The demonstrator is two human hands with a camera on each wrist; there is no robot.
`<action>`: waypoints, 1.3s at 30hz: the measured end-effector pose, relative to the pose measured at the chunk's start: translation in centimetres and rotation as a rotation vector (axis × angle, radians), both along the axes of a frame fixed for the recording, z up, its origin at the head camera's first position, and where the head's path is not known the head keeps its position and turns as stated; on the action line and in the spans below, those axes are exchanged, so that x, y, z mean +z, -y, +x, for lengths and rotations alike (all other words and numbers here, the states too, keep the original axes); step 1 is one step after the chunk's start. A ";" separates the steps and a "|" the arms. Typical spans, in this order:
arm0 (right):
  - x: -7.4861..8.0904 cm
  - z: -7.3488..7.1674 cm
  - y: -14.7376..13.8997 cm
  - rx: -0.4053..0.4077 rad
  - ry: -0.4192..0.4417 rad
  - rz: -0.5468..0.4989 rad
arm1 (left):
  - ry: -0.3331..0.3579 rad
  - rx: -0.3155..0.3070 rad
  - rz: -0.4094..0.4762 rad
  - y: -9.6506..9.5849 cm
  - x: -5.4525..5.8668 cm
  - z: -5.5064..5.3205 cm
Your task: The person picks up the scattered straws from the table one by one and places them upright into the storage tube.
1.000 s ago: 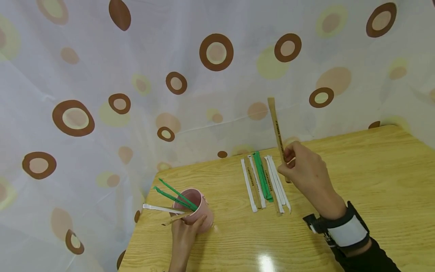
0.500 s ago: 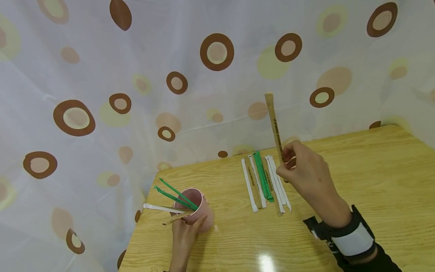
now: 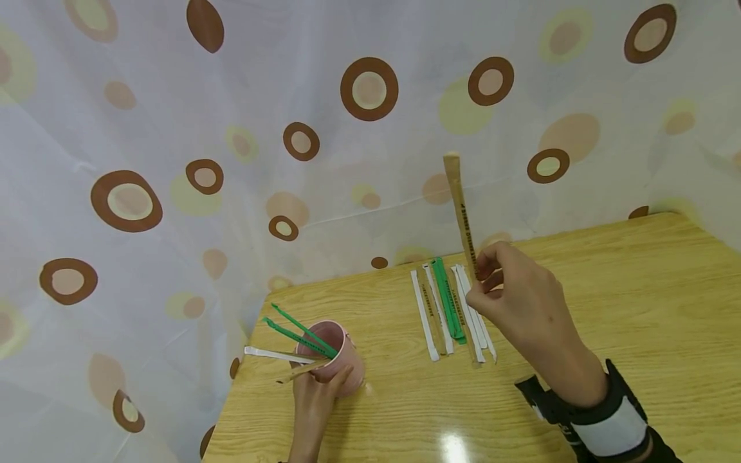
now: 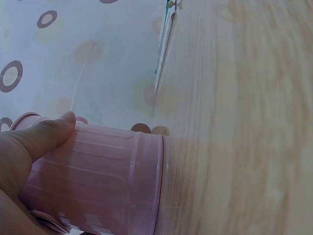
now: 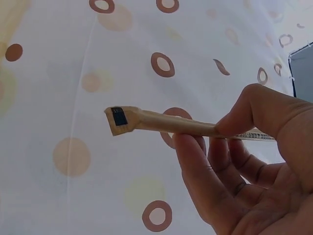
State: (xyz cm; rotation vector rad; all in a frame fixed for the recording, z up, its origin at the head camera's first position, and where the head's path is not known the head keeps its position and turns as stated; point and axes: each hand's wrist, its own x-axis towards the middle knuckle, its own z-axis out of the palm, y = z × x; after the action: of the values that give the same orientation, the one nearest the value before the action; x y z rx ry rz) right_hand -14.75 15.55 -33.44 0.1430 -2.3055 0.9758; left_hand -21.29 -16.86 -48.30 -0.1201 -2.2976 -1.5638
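My right hand (image 3: pixel 523 302) pinches a brown paper-wrapped straw (image 3: pixel 461 209) between thumb and fingertips, upright with a slight tilt, above the table. In the right wrist view its flattened end bears a dark square (image 5: pixel 119 116). My left hand (image 3: pixel 314 402) grips a small pink bucket (image 3: pixel 350 370), the thumb lying along its side in the left wrist view. Green straws (image 3: pixel 295 335), a white straw (image 3: pixel 274 354) and a brown straw (image 3: pixel 303 371) lean out over the bucket's left rim. Between the hands lies a row of wrapped straws: white (image 3: pixel 424 315), green (image 3: pixel 448 299) and brown.
The wooden table (image 3: pixel 393 405) carries everything. Its back edge meets a white curtain (image 3: pixel 359 167) with brown and yellow circles, which also hangs along the left side. A strap with a camera (image 3: pixel 590 411) sits round the right wrist.
My right hand has turned slightly, and the brown straw's upper end has moved left and up. The left hand and the pink bucket stay where they were.
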 end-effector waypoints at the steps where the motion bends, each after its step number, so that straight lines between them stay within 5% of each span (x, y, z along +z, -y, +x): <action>1: 0.1 0.1 0.2 0.004 0.002 -0.004 | 0.001 -0.001 0.005 0.0 0.0 0.0; 17: -1.5 -0.6 3.6 0.139 -0.066 0.046 | 0.024 -0.012 0.040 -0.1 0.0 0.0; 28: -4.6 -4.5 8.2 0.405 -0.199 0.001 | 0.016 -0.016 0.013 0.1 0.2 -0.3; 39: -6.4 -7.0 12.6 0.537 -0.288 -0.023 | 0.017 -0.005 -0.006 0.1 0.1 0.1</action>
State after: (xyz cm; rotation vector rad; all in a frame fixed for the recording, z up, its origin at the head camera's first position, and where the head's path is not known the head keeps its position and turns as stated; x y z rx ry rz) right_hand -21.79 2.98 -39.89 0.8694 -2.0216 1.1476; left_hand -21.21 -16.93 -48.24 -0.1151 -2.3166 -1.5670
